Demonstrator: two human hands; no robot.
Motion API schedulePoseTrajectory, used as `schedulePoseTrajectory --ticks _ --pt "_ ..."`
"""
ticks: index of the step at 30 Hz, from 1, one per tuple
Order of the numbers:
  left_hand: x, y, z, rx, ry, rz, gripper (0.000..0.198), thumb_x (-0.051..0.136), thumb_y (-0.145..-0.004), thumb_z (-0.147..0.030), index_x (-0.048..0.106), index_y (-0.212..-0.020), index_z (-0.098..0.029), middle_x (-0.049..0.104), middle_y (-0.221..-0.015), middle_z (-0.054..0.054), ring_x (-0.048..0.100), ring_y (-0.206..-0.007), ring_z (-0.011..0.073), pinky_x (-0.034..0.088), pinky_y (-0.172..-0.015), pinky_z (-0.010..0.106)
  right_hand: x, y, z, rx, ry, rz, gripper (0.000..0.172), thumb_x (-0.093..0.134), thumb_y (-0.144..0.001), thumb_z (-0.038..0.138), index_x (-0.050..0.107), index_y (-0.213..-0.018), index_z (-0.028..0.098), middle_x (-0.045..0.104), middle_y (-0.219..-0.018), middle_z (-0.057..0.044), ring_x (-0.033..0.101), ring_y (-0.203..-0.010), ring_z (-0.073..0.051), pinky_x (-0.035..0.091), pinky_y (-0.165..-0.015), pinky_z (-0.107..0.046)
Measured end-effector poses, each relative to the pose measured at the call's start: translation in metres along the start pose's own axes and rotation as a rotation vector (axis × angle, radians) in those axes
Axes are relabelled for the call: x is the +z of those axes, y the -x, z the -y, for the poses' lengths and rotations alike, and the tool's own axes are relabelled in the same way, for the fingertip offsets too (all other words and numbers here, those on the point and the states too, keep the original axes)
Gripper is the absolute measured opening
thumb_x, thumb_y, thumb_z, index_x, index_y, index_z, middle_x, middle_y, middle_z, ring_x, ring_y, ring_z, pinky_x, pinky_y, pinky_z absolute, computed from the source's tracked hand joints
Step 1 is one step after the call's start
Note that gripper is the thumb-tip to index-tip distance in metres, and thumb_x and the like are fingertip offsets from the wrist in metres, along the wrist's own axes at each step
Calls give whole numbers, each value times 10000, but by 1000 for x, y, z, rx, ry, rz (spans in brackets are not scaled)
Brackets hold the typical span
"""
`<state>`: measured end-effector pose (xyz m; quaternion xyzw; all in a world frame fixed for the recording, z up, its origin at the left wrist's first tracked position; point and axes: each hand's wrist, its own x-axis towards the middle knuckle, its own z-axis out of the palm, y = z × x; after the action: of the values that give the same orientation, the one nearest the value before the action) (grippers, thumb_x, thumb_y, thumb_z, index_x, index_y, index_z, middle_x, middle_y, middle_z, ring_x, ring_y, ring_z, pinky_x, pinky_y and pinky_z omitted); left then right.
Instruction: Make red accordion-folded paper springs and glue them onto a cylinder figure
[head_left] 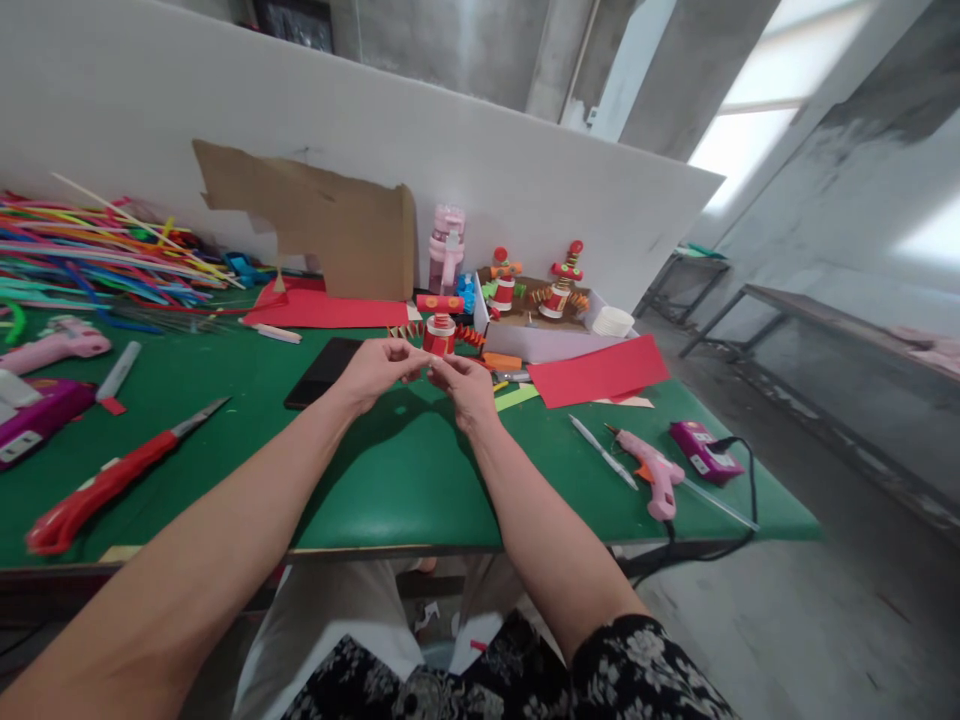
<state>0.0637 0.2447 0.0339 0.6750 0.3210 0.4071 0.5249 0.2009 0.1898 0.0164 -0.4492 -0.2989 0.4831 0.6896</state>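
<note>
My left hand (375, 368) and my right hand (466, 385) meet above the green table (390, 480), fingers pinched together. Between the fingertips is a small red and white paper figure (440, 335) with accordion-folded orange arms and a red roll on top. Both hands appear to grip its base. A black flat rectangle (324, 372) lies just behind my left hand.
Red-handled scissors (112, 478) lie at the left. A pink glue gun (652, 472) and a purple box (697, 450) sit at the right. A white box (540, 335) holds two finished figures. Red paper (600, 370), cardboard (322, 235), colourful pipe cleaners (90, 255) and a pink bottle (446, 248) stand behind.
</note>
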Motion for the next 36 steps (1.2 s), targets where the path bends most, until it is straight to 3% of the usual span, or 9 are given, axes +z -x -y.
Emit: schedulePoseTrajectory --ticks 4,7,10,13,25,36 --pt "-11 -4 1 17 5 -120 261 761 -631 -413 681 -663 -167 656 -585 26 549 -540 126 442 -564 264 0 0 1 2 2 -42 174 826 -643 231 700 -736 156 701 -664 5 667 -630 -117 567 -733 -278" --pt "-19 -4 -3 76 -68 -212 248 740 -655 -403 727 -753 -176 726 -732 47 626 -678 160 485 -681 288 0 1 0 -7 75 -18 175 824 -637 232 704 -735 151 696 -655 9 653 -590 -110 563 -703 -274" --pt "-17 -3 -8 121 -223 -137 299 743 -647 -414 766 -841 -187 754 -864 55 652 -805 197 484 -766 309 1 4 -3 -52 201 48 189 819 -634 254 724 -752 141 696 -640 6 653 -575 -120 556 -679 -276" --pt "-13 -1 -8 100 -329 -83 278 757 -609 -401 770 -790 -191 753 -835 55 657 -822 225 477 -773 329 2 5 -4 -91 282 75 210 816 -636 286 739 -769 142 711 -647 -8 678 -613 -142 555 -691 -282" --pt "-11 -1 -7 135 -335 -88 216 757 -628 -359 757 -772 -197 750 -815 47 657 -805 213 483 -768 323 1 3 -3 -34 157 107 170 801 -657 230 748 -800 156 734 -718 -17 676 -634 -123 559 -763 -304" --pt "-10 1 -4 303 -467 -66 165 705 -693 -378 752 -735 -225 724 -792 53 625 -813 220 474 -803 339 -2 3 0 -13 187 131 202 830 -635 283 753 -767 151 717 -647 -6 658 -586 -118 562 -708 -284"
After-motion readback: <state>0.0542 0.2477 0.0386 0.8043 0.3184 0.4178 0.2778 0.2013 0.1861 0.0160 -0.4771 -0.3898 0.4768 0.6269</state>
